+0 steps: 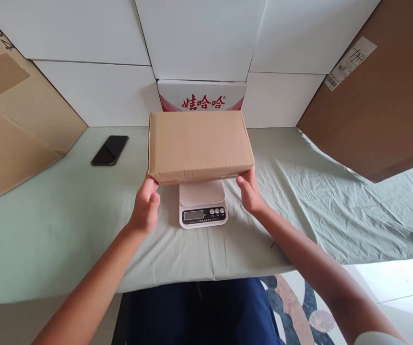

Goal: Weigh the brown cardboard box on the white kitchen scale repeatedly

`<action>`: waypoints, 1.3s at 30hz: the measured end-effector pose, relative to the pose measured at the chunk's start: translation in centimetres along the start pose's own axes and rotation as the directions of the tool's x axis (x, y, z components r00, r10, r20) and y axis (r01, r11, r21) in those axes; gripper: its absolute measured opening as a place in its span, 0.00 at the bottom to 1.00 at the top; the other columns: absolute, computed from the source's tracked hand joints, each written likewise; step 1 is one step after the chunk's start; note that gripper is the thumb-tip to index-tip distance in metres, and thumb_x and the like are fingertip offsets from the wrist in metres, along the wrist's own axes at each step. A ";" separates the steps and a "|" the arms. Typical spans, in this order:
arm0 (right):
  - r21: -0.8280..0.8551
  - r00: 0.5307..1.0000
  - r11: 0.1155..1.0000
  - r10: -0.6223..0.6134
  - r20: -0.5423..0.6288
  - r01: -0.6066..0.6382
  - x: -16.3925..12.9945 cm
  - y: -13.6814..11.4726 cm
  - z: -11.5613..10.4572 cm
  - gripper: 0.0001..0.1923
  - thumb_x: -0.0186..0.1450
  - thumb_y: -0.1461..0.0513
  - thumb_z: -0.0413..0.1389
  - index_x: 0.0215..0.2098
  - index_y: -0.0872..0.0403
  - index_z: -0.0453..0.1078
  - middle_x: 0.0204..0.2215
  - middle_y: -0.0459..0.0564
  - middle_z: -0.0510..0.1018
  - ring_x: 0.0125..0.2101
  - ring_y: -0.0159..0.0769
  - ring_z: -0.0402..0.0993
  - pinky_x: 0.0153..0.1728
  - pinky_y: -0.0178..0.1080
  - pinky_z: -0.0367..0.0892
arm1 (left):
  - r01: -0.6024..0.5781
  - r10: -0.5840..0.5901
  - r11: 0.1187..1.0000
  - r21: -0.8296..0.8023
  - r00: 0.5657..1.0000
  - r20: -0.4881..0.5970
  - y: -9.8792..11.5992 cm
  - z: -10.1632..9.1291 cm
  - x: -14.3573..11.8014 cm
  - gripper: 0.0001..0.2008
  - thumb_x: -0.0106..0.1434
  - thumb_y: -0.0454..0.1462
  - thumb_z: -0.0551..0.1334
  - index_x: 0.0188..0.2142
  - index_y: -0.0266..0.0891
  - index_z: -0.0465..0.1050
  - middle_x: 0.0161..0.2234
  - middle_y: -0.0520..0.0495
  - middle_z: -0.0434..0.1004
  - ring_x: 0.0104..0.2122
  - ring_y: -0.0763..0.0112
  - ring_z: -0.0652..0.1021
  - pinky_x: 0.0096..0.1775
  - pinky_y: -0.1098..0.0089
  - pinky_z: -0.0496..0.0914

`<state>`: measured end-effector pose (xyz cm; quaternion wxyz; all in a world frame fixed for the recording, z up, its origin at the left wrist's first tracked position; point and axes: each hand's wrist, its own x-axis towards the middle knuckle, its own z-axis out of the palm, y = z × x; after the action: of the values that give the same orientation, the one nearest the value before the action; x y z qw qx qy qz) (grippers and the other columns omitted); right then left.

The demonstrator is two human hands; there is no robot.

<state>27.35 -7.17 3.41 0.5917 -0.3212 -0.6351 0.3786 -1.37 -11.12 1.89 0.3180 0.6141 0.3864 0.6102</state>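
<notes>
A plain, flat brown cardboard box (199, 145), closed and unmarked on its visible top, sat at the centre of the frame on a small white digital kitchen scale (203, 204), covering most of the platform and overhanging it on both sides. The left hand (146, 205) touched the box's near left corner with fingers half curled, and the right hand (250, 191) met the near right corner the same way; whether either truly gripped the box could not be told. The scale's grey display was too small to read, with a row of dark buttons beside it. Both stood on a table spread with a wrinkled pale green cloth (328, 211). Just behind the box, a white carton (202, 95) bore red Chinese characters reading 娃哈哈. A black smartphone (109, 150) lay at centre left. A large cardboard sheet (15, 115) leaned at upper left, printed "304", and another brown board (379, 96) at upper right carried a white barcode label (350, 62).
</notes>
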 end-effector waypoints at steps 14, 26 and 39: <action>0.049 0.997 0.998 0.037 -0.068 -0.033 -3.7 -0.4 0.8 0.39 0.66 0.40 0.53 0.72 0.36 0.52 0.71 0.42 0.63 0.77 0.45 0.44 0.78 0.53 0.42 | -0.007 0.004 0.998 0.069 0.999 0.047 -0.2 0.6 -3.9 0.38 0.66 0.62 0.54 0.65 0.41 0.66 0.57 0.34 0.75 0.61 0.42 0.74 0.57 0.50 0.71; 0.009 0.996 0.998 0.064 -0.067 -0.064 -3.7 0.2 1.1 0.39 0.66 0.40 0.53 0.73 0.34 0.49 0.71 0.39 0.62 0.77 0.44 0.44 0.78 0.54 0.42 | 0.051 -0.051 0.999 -0.001 0.999 -0.018 -0.4 0.8 -3.4 0.37 0.65 0.64 0.54 0.62 0.42 0.70 0.58 0.36 0.76 0.65 0.43 0.69 0.64 0.50 0.66; 0.032 0.994 0.996 0.080 -0.070 -0.078 -3.5 -0.2 1.1 0.41 0.66 0.38 0.52 0.73 0.35 0.48 0.75 0.39 0.56 0.77 0.45 0.42 0.78 0.55 0.42 | 0.060 -0.060 0.998 0.000 0.998 0.002 0.3 0.8 -3.4 0.40 0.65 0.64 0.54 0.67 0.44 0.66 0.64 0.37 0.72 0.70 0.43 0.64 0.68 0.49 0.62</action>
<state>26.57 -10.43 1.80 0.6032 -0.3508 -0.5949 0.3990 -0.40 -14.08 0.38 0.3367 0.6027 0.4044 0.5998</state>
